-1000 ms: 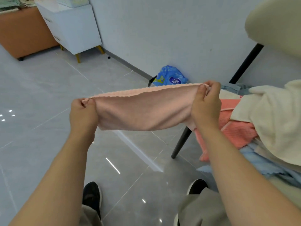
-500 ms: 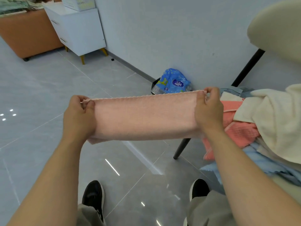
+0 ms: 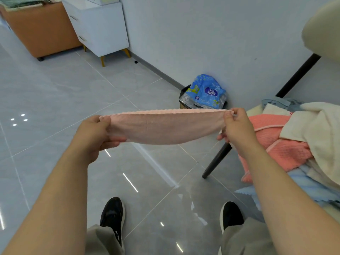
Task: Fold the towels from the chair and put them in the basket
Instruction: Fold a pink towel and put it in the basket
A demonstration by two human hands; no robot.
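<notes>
The pink towel (image 3: 165,127) hangs in the air between my two hands, folded into a long narrow band, above the floor (image 3: 55,107) and just left of the chair (image 3: 219,159).

The band sags in the middle. I judge the main risk is the layers sliding apart: if either pinch loosens, the lower layer may drop open and the fold is lost. If one end slips out altogether, the towel swings down onto the floor and I must start again. When I bring the ends together, the corners may meet unevenly and give a crooked fold, because the right end is held only at its top corner.

The pile on the chair worries me too (the coral towel (image 3: 276,138) droops over the seat edge, with a cream towel (image 3: 320,137) on top and a blue cloth (image 3: 312,188) beneath). A knock from my right elbow could pull it down.

I see no basket that I can be sure of. A black bin (image 3: 184,92) by the wall holds a blue packet (image 3: 206,91).

My left hand (image 3: 92,133) grips the left end, thumb on the near side, fingers curled underneath. My right hand (image 3: 237,129) pinches the right top corner between thumb and forefinger, its other fingers curled behind the cloth. Both arms reach forward, bare to the elbow, hands level and well apart.
</notes>
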